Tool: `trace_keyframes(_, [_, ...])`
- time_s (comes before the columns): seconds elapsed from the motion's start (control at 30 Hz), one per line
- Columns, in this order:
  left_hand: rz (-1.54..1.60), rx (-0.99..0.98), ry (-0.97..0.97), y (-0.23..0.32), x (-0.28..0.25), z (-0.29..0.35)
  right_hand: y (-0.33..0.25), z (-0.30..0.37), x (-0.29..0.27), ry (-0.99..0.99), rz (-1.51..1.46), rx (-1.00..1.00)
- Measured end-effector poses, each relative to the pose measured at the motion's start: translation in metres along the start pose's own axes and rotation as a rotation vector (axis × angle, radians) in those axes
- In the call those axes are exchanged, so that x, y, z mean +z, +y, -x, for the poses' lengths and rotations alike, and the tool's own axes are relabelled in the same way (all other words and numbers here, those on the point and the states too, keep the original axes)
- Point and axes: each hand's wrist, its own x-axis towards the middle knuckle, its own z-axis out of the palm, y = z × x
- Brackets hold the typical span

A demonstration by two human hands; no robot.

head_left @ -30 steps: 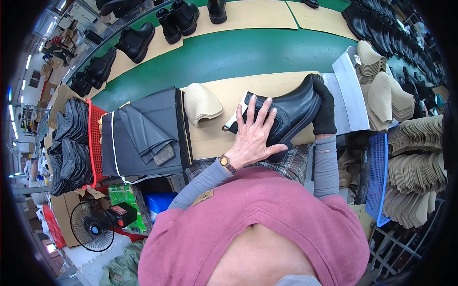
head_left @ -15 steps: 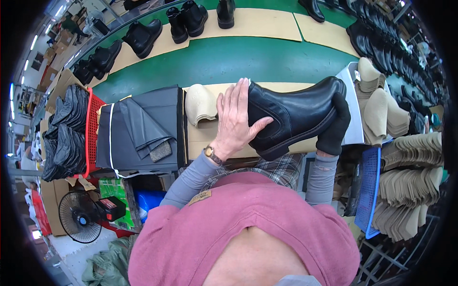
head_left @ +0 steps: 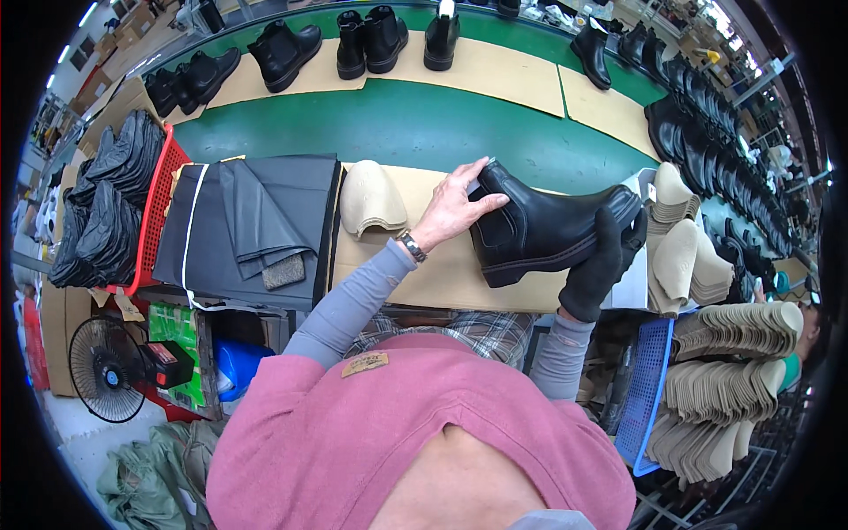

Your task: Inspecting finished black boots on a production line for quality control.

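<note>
A black ankle boot (head_left: 548,225) is held on its side above the cardboard, its shaft opening toward the left and its toe toward the right. My left hand (head_left: 455,210), bare and with a watch at the wrist, grips the top of the shaft, thumb on the near side. Around the sole and toe is closed my right hand (head_left: 594,274) in a black glove. Close to my left wrist stand nested beige toe-shaped inserts (head_left: 373,201). Left of these lies a stack of black sheets (head_left: 208,256), with a folded sheet and a small grey block on top.
Black boots (head_left: 371,40) stand on cardboard (head_left: 503,75) along the far side of the green table (head_left: 353,119). A red basket (head_left: 155,212) borders the sheets. More beige inserts (head_left: 680,256) and a blue basket (head_left: 643,397) are at the right, a fan (head_left: 108,369) at lower left.
My left hand has shifted from lying flat on the boot's side to gripping the shaft's top edge. The boot now sits slightly lower in the view, which has itself moved.
</note>
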Motion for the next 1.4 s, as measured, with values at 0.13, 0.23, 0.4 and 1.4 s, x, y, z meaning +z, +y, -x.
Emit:
trace_keyframes(0.13, [-0.023,-0.011,0.085,-0.006,0.008,0.0,0.003,-0.003,-0.005,-0.014,-0.026,0.031])
trace_keyframes(0.23, [-0.067,-0.017,0.137,-0.005,0.01,-0.003,0.006,-0.006,-0.007,-0.045,-0.012,0.018])
trace_keyframes(0.4, [-0.097,0.009,0.141,-0.005,0.009,-0.001,0.012,-0.015,-0.024,-0.135,-0.033,0.036])
trace_keyframes(1.4, [1.034,-0.678,-0.085,-0.014,0.048,0.065,0.042,0.01,-0.018,-0.653,0.054,0.193])
